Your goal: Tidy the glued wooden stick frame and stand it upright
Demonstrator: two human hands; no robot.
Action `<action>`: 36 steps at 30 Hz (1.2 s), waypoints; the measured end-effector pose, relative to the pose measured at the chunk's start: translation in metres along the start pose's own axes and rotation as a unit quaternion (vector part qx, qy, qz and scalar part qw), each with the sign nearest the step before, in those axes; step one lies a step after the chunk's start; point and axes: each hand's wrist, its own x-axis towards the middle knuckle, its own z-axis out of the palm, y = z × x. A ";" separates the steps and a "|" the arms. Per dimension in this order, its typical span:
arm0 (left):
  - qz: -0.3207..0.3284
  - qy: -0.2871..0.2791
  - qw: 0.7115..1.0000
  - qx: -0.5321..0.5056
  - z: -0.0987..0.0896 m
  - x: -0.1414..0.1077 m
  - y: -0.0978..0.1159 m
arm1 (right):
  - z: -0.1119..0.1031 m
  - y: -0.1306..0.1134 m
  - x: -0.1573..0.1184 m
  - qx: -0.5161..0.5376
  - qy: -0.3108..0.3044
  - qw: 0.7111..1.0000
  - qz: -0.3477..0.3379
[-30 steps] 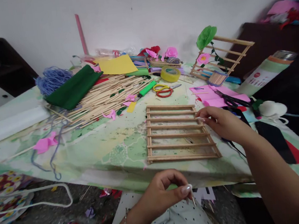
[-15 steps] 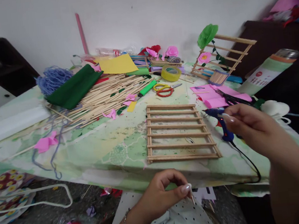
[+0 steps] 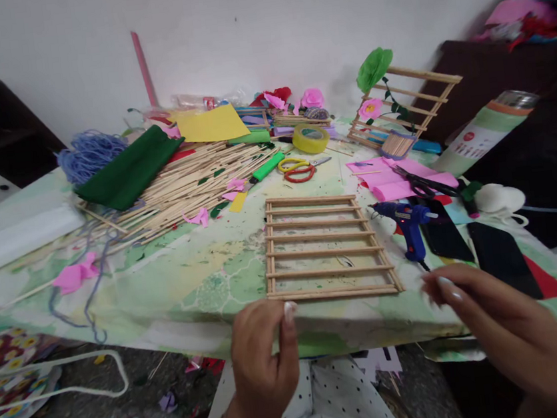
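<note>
A ladder-like frame of thin wooden sticks (image 3: pixel 326 254) lies flat near the table's front edge. My left hand (image 3: pixel 266 365) is at its front left corner, fingers curled and closed. Whatever they hold, if anything, is hidden. To the right of the frame, my right hand (image 3: pixel 506 327) hovers over the table edge, thumb and fingers drawn together and slightly blurred. I cannot make out anything between them. A blue glue gun (image 3: pixel 411 224) with a small red light rests beyond this hand, its nozzle toward the frame.
A pile of thin sticks (image 3: pixel 180 186), green felt-like sheet (image 3: pixel 130 169) and blue yarn (image 3: pixel 91 156) cover the left. Scissors (image 3: pixel 299 172) and a yellow tape roll (image 3: pixel 311 139) lie behind the frame. A flower-decorated stick rack (image 3: pixel 416 96) and a bottle (image 3: pixel 485 128) stand at right.
My right hand has drawn back and down from beside the glue gun. My left hand has moved left and up to the frame's front corner. The view has shifted slightly.
</note>
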 end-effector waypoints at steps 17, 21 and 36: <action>-0.099 -0.017 0.977 0.186 -0.008 -0.006 -0.032 | 0.061 0.013 -0.029 0.093 -0.003 0.987 0.132; -0.181 -0.008 0.983 0.033 -0.027 -0.007 -0.034 | 0.060 -0.012 -0.046 0.244 -0.002 0.945 0.216; -0.505 -0.091 0.834 -0.204 -0.063 -0.018 -0.039 | 0.085 -0.017 -0.070 0.525 0.075 0.706 0.468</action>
